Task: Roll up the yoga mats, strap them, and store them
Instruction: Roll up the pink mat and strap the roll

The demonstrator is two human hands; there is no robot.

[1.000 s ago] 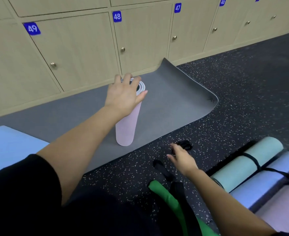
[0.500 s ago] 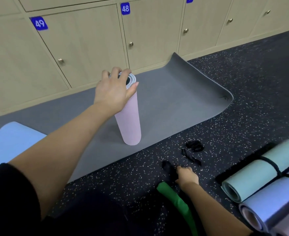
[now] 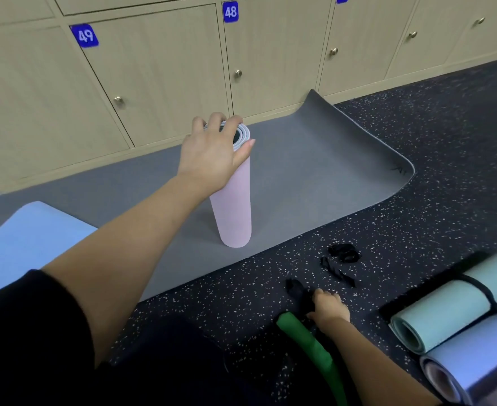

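The floor (image 3: 417,230) was dark with little white specks, and wooden lockers (image 3: 168,77) stood along the wall. A grey mat (image 3: 314,177) lay flat on the floor, its far corner curled up against the lockers. On it stood the pink rolled mat (image 3: 234,212), upright on its end. The left grip (image 3: 212,153) sat on top of the roll, fingers curled over the rim and thumb on the side, holding it steady. Lower down, the right grip (image 3: 329,310) was closed round a black strap (image 3: 297,291) on the floor, just beside a green padded thing (image 3: 302,338). Another loose strap (image 3: 341,259) lay near. Two strapped rolls (image 3: 446,312) lay side by side at the right.

I think the pink mat was all rolled and the strapping step was starting. Next, the strap would need to come up and go round the roll, pulled tight so it could not spring open. The grey mat and a blue mat (image 3: 30,238) were not rolled yet.
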